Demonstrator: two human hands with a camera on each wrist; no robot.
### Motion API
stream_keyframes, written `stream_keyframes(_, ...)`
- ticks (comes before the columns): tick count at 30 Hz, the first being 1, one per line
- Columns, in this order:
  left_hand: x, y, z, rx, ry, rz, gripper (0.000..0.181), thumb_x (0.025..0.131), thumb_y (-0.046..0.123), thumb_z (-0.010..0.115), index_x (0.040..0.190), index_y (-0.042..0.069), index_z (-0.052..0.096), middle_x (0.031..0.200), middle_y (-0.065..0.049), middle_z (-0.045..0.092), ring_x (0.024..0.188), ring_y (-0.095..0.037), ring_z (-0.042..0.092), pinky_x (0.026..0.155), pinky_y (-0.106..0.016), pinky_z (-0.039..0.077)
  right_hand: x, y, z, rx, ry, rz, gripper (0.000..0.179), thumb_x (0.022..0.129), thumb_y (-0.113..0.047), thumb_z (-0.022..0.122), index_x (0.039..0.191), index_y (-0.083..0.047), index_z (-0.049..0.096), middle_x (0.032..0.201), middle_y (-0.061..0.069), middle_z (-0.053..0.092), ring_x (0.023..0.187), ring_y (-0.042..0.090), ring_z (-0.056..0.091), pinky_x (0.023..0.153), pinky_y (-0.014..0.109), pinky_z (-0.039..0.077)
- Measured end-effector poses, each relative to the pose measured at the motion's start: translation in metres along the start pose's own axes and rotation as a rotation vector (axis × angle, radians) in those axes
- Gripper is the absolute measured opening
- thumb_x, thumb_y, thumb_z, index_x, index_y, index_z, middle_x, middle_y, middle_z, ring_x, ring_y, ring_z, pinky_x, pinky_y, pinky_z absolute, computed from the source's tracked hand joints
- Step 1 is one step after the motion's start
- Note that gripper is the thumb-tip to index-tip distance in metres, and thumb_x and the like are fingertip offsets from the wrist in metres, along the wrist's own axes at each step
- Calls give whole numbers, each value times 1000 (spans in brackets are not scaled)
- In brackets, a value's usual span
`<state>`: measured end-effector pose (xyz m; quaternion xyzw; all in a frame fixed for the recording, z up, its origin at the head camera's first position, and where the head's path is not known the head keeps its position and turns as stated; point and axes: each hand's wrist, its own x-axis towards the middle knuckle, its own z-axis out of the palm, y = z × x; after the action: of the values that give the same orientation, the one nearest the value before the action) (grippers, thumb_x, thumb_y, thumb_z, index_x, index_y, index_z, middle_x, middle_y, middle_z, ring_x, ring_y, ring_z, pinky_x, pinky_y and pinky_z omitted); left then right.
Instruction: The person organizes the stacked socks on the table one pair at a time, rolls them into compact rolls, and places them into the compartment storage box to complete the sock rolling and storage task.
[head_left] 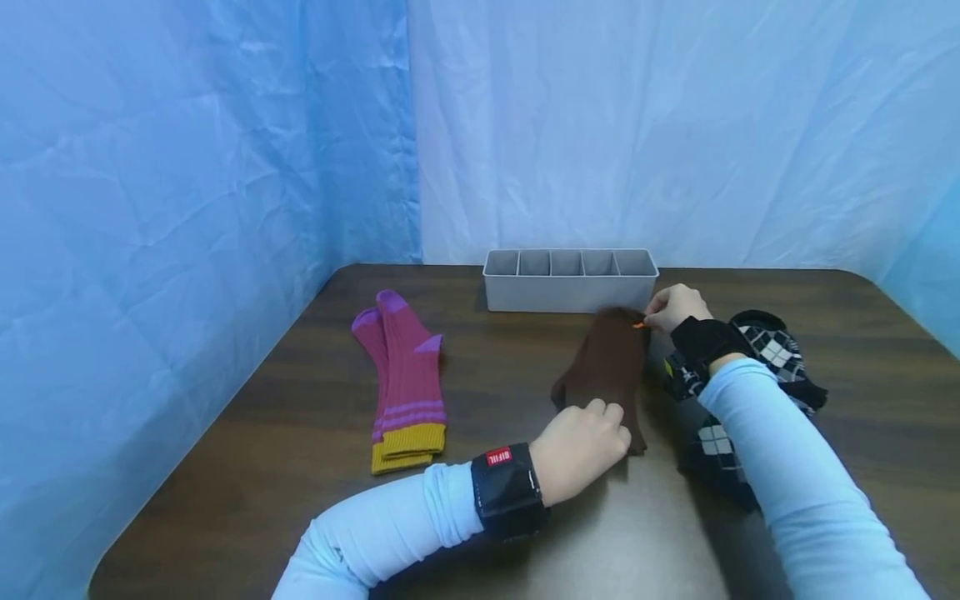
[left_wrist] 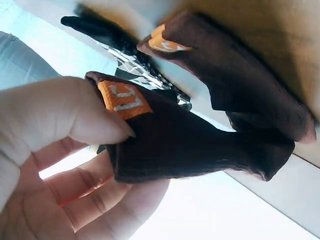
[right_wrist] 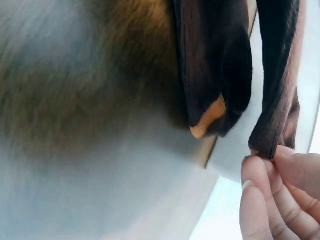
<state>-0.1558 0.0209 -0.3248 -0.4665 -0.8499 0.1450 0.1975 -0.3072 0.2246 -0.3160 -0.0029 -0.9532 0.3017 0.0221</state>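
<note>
A dark brown sock [left_wrist: 170, 135] is stretched between my two hands. My left hand [head_left: 581, 450] pinches one end of it between thumb and fingers, beside an orange label [left_wrist: 125, 99] with pale marks. At the far end, my right hand [head_left: 677, 307] pinches a tip of the brown knit [right_wrist: 275, 125] with thumb and fingertips. Beneath the held sock is a second brown sock [left_wrist: 225, 60], which also carries an orange patch [right_wrist: 210, 117]. From above, the brown socks [head_left: 611, 358] overlap, and the left fingers cover part of the near end.
A grey box [head_left: 570, 293] with several compartments stands at the table's back edge. Magenta socks [head_left: 411, 367] with yellow cuffs lie on the left. Black-and-white argyle socks [head_left: 780, 350] lie on the right, partly under my right forearm. Blue sheeting [head_left: 225, 167] surrounds the table [head_left: 300, 467].
</note>
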Motion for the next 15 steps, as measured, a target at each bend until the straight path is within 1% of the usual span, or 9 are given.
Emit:
stream_keyframes(2,1,1,2,-20,-22,3,18,74,26,64,92,21,65,79,4,56,68,-7,51,52,-15,43,0,1,1,-11,-5,-4,10,76,-4,56,78,5,58,63,11,60,52,13,54,47,24,38)
stream_keyframes(6,1,6,11,-69,-112,15,17,75,25,64,92,22,64,82,4,57,69,-7,52,53,-14,43,-2,4,7,-47,-40,-22,9,76,-3,56,77,6,58,64,12,60,53,13,54,49,24,38)
stream_keyframes(8,1,7,14,-94,-146,11,17,75,24,64,92,23,64,83,4,58,70,-7,52,54,-14,43,0,7,10,-60,-47,-25,9,76,-3,56,77,5,59,65,12,60,53,13,55,50,24,38)
stream_keyframes(12,2,4,17,-132,-179,0,18,75,20,64,93,22,63,84,4,58,71,-7,54,56,-15,44,5,7,12,-69,-51,-28,9,78,-4,55,78,4,58,68,14,60,56,17,55,51,26,39)
stream_keyframes(15,2,1,17,-143,-191,12,16,76,18,62,92,22,63,84,4,58,72,-7,55,56,-16,45,5,3,14,-91,-49,-27,9,78,-4,55,79,5,58,70,15,60,57,18,55,51,26,39)
